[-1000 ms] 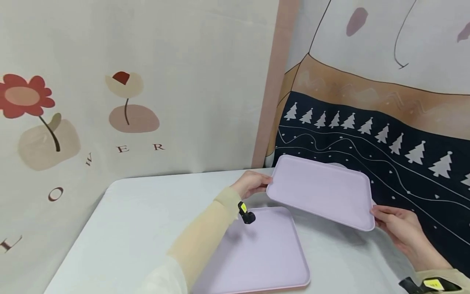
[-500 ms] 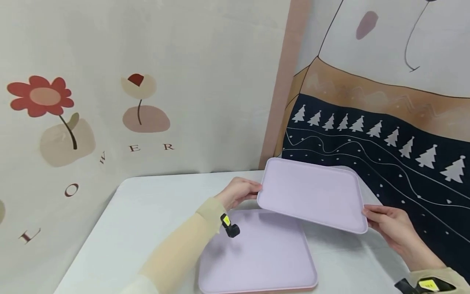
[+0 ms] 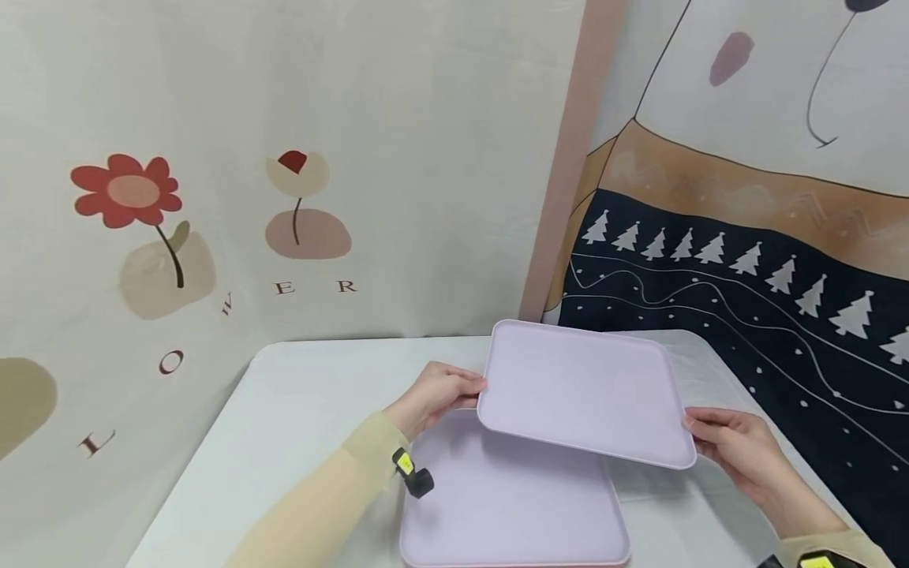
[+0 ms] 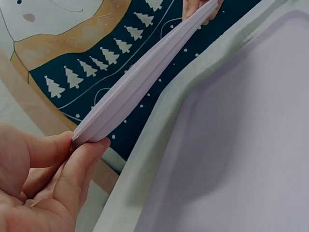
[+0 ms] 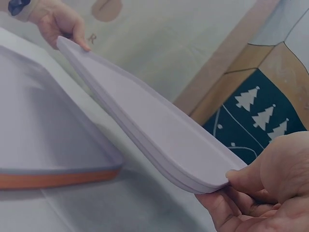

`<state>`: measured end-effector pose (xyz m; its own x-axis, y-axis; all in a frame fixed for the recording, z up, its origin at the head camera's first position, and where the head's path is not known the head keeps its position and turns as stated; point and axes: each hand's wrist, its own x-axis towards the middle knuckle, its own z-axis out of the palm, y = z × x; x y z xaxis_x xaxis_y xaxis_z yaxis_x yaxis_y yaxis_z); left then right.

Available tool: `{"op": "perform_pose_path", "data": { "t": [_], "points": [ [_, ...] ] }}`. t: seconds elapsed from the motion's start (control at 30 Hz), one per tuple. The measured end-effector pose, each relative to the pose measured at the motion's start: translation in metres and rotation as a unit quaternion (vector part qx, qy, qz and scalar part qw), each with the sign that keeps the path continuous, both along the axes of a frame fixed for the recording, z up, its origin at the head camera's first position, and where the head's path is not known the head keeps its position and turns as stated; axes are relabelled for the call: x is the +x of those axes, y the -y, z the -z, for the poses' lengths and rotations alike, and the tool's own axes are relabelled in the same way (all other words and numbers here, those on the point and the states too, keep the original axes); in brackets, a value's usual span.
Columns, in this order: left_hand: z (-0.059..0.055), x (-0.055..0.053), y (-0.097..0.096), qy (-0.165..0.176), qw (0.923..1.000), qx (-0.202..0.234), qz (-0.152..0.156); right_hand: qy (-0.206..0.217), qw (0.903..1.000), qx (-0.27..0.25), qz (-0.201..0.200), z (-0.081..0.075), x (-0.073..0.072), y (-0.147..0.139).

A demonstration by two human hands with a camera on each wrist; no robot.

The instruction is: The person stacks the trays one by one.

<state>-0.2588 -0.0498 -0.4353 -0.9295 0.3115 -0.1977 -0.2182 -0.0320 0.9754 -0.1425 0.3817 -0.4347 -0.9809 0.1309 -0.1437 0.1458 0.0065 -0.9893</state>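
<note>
A lilac rectangular tray hangs tilted above the table in the head view, held by both hands at its short ends. My left hand pinches its left end between thumb and fingers; the left wrist view shows the thumb on one face and fingers beneath. My right hand pinches the opposite end, with the thumb on the upper rim in the right wrist view. Ridged lines run along the held tray's edge. Below it lies a larger lilac tray, its far right part hidden by the held tray.
The trays are over a white-covered table. An orange-pink layer shows under the larger tray's edge. Behind stands a pale cloth backdrop with flower prints; a dark tree-patterned cloth hangs at the right.
Both hands have carried the held tray left and nearer, so it overlaps more of the larger tray in view. The head view has shifted left. Both grips stay the same.
</note>
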Motion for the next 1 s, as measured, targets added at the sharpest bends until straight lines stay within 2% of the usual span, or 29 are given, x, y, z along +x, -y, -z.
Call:
{"op": "perform_pose_path", "data": {
  "t": [0.17,0.37,0.57,0.8,1.0],
  "points": [
    [0.005,0.013,0.018,-0.005,0.9999,-0.003,-0.016,-0.006,0.9999,0.006,-0.010,0.001,0.001,0.015],
    [0.009,0.029,0.038,-0.006,0.9996,-0.004,-0.026,0.010,0.9988,0.043,-0.024,0.001,-0.001,0.028],
    [0.009,0.042,0.054,-0.018,0.9993,-0.007,-0.032,0.024,0.9981,0.043,-0.037,0.001,-0.002,0.039],
    [0.013,0.058,0.070,-0.025,0.9984,-0.038,-0.035,0.037,0.9963,0.059,-0.051,0.004,0.000,0.051],
    [0.015,0.075,0.083,-0.033,0.9954,-0.080,-0.042,0.050,0.9947,0.067,-0.060,0.011,0.004,0.063]
  ]
}}
